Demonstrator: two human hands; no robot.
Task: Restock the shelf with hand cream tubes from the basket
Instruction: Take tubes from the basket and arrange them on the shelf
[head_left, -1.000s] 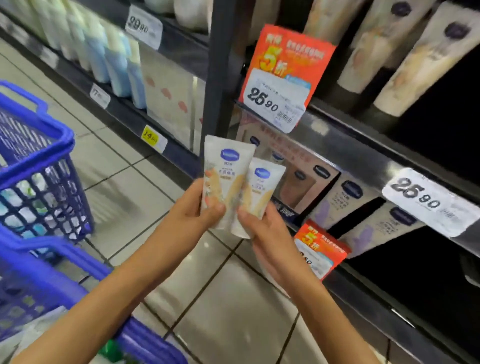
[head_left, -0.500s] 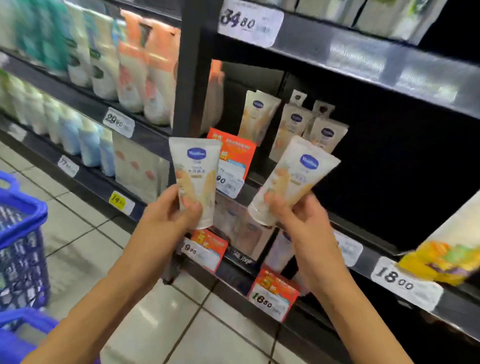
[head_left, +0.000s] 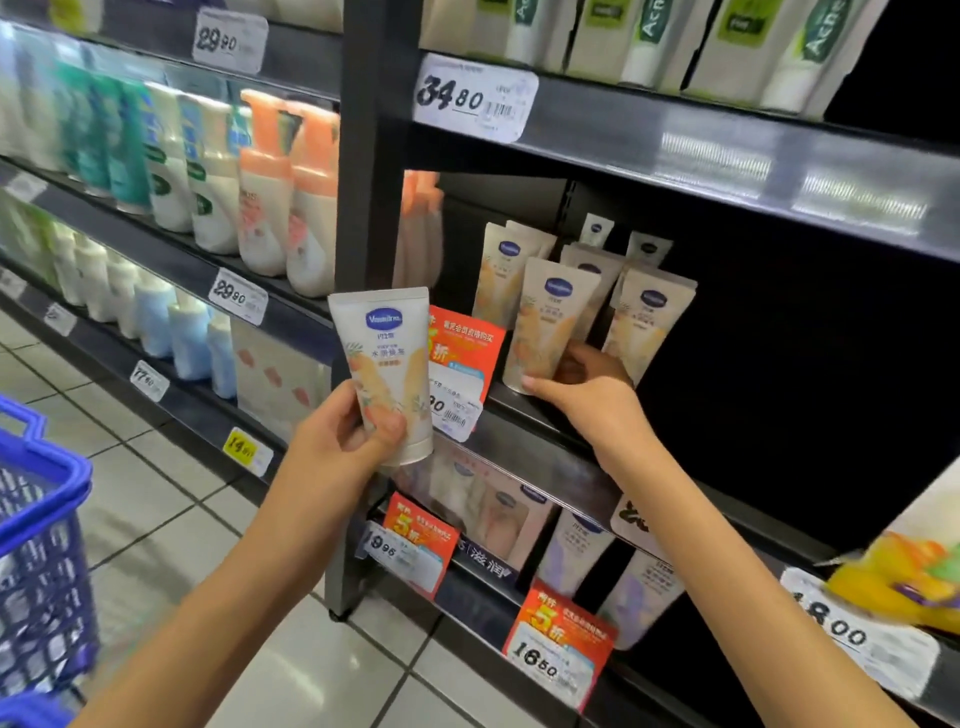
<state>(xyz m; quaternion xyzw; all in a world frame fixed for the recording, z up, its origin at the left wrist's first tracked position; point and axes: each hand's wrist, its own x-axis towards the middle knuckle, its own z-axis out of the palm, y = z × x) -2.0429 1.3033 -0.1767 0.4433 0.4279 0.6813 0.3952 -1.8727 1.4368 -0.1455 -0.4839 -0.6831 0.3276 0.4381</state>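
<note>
My left hand (head_left: 345, 439) grips a cream-coloured hand cream tube (head_left: 387, 364) with a blue oval logo, held upright in front of the shelf's post. My right hand (head_left: 582, 387) holds the base of a second tube (head_left: 548, 322), which stands cap-down on the middle shelf (head_left: 561, 436) at the front of a row. Several matching tubes (head_left: 647, 327) stand behind and beside it. The blue basket (head_left: 44, 525) is at the lower left, its contents hidden.
An orange promotion tag (head_left: 465, 374) hangs from the shelf edge between my hands. Pump bottles (head_left: 283, 192) fill the left bay. Boxed tubes (head_left: 649, 36) stand on the top shelf. The shelf is dark and bare to the right of the tubes. Purple tubes (head_left: 576, 551) sit on the shelf below.
My right hand has reached forward and set its tube upright on the middle shelf among the others. My left hand stays in front of the post with its tube. The view has tilted up.
</note>
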